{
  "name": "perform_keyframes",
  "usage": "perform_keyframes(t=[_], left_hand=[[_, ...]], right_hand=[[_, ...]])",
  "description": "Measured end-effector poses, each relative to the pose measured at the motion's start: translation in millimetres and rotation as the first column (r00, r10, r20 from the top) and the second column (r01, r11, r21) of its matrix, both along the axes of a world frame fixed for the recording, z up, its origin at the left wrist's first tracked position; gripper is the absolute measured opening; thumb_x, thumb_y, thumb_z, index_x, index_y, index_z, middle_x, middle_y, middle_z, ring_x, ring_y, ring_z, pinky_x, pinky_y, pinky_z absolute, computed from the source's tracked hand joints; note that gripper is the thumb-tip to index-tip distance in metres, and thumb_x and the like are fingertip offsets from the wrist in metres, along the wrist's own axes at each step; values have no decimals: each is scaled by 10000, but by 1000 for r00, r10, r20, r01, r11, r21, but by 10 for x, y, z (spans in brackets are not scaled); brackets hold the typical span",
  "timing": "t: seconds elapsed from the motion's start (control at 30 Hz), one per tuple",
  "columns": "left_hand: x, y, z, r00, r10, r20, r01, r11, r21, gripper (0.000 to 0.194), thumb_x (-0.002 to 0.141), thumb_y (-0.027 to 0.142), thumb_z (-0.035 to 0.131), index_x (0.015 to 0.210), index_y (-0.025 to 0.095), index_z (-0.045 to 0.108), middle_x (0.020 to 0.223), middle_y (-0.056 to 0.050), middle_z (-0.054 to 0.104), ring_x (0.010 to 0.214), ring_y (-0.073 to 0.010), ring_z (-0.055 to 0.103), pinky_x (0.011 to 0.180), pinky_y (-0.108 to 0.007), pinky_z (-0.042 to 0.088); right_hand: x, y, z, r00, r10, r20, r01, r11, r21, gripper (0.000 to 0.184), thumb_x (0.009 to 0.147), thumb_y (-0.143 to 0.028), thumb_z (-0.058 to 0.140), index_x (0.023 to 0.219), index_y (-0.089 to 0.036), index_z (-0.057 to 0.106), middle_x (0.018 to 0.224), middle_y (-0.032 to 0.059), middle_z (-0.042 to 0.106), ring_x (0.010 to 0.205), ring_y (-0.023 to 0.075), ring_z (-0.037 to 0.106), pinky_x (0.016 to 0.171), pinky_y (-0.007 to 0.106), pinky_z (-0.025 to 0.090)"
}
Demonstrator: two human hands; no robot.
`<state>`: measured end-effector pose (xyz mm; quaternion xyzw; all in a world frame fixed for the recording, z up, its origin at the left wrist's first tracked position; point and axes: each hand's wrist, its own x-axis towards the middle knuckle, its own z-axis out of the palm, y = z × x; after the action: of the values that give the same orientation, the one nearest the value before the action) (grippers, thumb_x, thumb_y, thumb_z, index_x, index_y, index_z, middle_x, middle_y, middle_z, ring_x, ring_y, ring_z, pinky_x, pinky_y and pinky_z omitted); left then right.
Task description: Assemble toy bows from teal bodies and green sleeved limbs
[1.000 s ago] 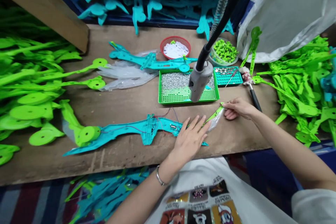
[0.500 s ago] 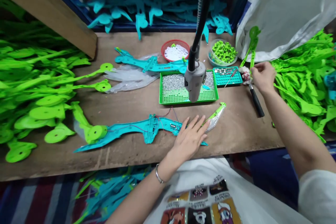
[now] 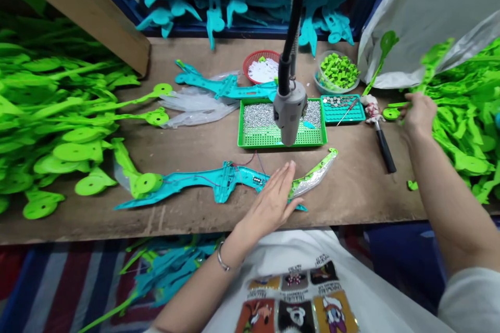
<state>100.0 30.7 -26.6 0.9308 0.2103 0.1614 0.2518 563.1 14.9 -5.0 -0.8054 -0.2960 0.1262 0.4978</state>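
In the head view, the blue bow-shaped frame [image 3: 224,187] lies in front of you on the table [image 3: 363,187], its long axis running left to right along the near edge, with a green limb [image 3: 317,170] slanting up and away at its right end. Your left hand [image 3: 269,200] is the nearer one, laid flat over that right end with its fingers together and extended. Your right hand [image 3: 421,113], well apart to the right and farther forward, pinches a blurred green piece [image 3: 434,60] beside the green pile [image 3: 466,135].
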Motion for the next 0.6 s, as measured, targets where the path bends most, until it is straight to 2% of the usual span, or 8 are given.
perform_keyframes(t=[0.03,0.1,0.17,0.23,0.33,0.4,0.47,0.6], left_hand=[[-29,-4,24,999,10,34,-10,1000,-15,833,1030,330,539,1659,142,26,1630,-237,372,1537,-316,356,1200,-532,432],[-74,-29,92,990,42,131,-41,999,-9,776,1028,256,528,1660,179,85,1599,-212,432,1504,-300,414,1178,-518,464],[-80,-74,187,961,85,261,-103,993,53,782,998,219,568,1653,221,142,1564,-177,483,1472,-290,455,1158,-511,484],[-31,-127,287,934,103,341,-158,978,137,847,950,280,657,1645,251,174,1561,-159,479,1474,-320,435,1158,-549,463],[130,-174,361,976,84,202,-126,971,202,848,918,458,694,1618,262,257,1599,-174,413,1471,-397,394,1142,-617,421],[246,-170,323,997,65,34,-70,982,173,636,979,421,611,1546,236,392,1512,-178,507,1341,-366,521,1051,-558,490],[326,-151,242,996,69,-62,-60,990,130,396,1022,303,535,1406,201,534,1296,-144,636,1111,-281,626,916,-449,544],[374,-138,128,989,119,-85,-107,986,129,225,1021,234,533,1219,197,634,1038,-78,645,926,-218,611,816,-364,541]], right_hand=[[-118,-146,-7,992,-101,71,98,994,48,447,1039,-507,231,1138,-230,567,924,124,679,765,211,597,691,365,454],[-425,-469,-37,968,-115,223,97,991,91,457,1029,-566,232,1236,-309,548,1058,102,674,881,254,620,772,415,487],[-770,-765,-75,924,24,381,-42,998,38,409,1006,-545,409,1280,-308,598,1147,105,651,1105,324,587,956,506,463],[-1084,-958,-109,877,260,403,-248,965,-83,302,890,-481,665,1127,-307,731,1065,95,673,1020,309,612,929,485,485],[-1419,-1000,-123,563,716,413,-632,695,-343,224,891,-342,700,1099,-351,785,956,73,688,851,237,608,826,424,492],[-1539,-920,-98,383,824,417,-729,547,-412,312,939,-297,652,1226,-378,742,980,74,684,869,225,603,829,407,489],[-1585,-823,-50,416,817,400,-755,555,-349,399,942,-300,659,1336,-357,680,1022,85,673,928,230,613,857,405,508],[-1537,-688,9,722,682,117,-669,732,-134,490,851,-419,774,1312,-277,684,1105,91,682,982,232,638,881,394,554]])
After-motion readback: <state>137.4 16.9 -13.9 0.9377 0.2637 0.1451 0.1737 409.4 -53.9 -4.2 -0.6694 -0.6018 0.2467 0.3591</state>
